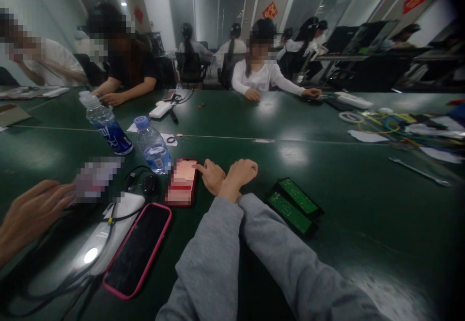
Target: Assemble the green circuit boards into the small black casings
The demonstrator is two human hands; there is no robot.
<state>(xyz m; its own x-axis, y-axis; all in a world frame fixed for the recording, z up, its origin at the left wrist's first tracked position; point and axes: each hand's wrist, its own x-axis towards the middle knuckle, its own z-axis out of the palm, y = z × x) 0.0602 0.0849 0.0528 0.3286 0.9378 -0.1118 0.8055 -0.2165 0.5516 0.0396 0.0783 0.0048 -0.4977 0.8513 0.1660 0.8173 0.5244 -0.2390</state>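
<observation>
My forearms in grey sleeves cross in front of me on the dark green table (327,166). My right hand (209,175) reaches under the left wrist, its index finger stretched onto the lit screen of a phone in a red case (181,181), the other fingers curled. My left hand (242,170) rests beside it as a loose fist, with nothing in it. Two green circuit boards (295,205) lie side by side just right of my arms.
A pink-cased phone (140,248) and a white power bank (105,236) with cables lie near left. Two water bottles (154,146) stand behind. Another person's hand (32,214) touches a phone at left. Wires (385,127) lie far right. Several people sit across.
</observation>
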